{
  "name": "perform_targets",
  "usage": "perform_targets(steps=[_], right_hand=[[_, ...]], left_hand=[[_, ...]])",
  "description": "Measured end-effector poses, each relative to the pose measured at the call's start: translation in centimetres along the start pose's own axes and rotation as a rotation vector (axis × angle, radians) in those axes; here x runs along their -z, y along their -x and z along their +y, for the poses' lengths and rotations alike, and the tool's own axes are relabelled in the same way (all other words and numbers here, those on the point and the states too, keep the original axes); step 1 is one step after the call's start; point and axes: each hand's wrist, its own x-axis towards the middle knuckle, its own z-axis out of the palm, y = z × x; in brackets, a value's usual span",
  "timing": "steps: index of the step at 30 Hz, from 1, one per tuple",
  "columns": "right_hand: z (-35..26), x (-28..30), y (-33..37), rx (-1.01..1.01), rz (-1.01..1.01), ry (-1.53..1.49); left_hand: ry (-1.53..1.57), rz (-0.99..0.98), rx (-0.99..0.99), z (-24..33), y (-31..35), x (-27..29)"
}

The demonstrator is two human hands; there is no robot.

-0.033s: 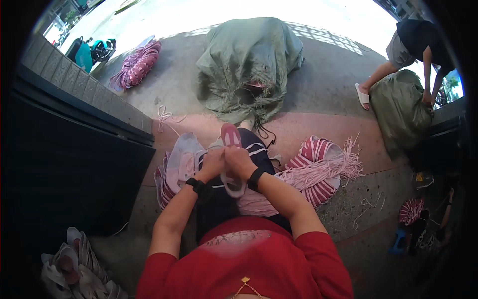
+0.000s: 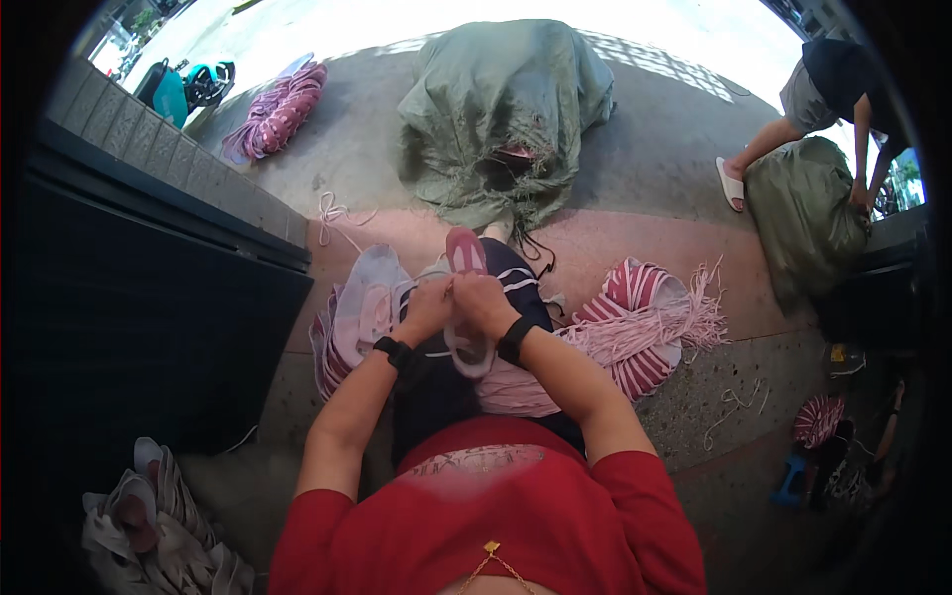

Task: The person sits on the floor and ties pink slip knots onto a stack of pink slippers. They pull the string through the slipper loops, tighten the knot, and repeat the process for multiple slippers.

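Note:
Over my lap, my left hand (image 2: 428, 306) and my right hand (image 2: 481, 300) meet with fingers pinched together. Both are closed on a pink-and-white shoe upper (image 2: 465, 250), whose pale loop end hangs below my hands. The fingertips hide any lace between them. Close to my left hand lies a stack of pale and pink shoe uppers (image 2: 372, 288). Beside my right forearm is a bundle of red-and-white striped uppers (image 2: 627, 297). Pale pink laces (image 2: 635, 337) are spread across this bundle and reach my thigh.
A large green sack (image 2: 501, 109) stands ahead, torn at the front. At right, a person (image 2: 843, 84) bends over another green sack (image 2: 805, 213). A pink bundle (image 2: 280, 111) lies far left near a turquoise scooter (image 2: 177, 91). Dark panel (image 2: 149, 288) at left; more uppers (image 2: 159, 526) lower left.
The surroundings sit slightly higher in the picture. My hands remain together on the shoe upper, with only a small shift.

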Motion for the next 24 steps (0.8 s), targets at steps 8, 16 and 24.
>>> perform_targets(steps=[8, 16, 24], right_hand=[[0.6, 10.1, 9.8, 0.142, -0.476, -0.72], [3.7, 14.3, 6.1, -0.793, -0.289, -1.872], [1.3, 10.7, 5.8, -0.699, -0.095, -2.035]], left_hand=[[-0.18, 0.173, -0.228, 4.6, 3.1, 2.5], [0.304, -0.29, -0.172, 12.9, 1.7, 4.4], [0.633, -0.032, 0.043, 14.3, 3.9, 5.0]])
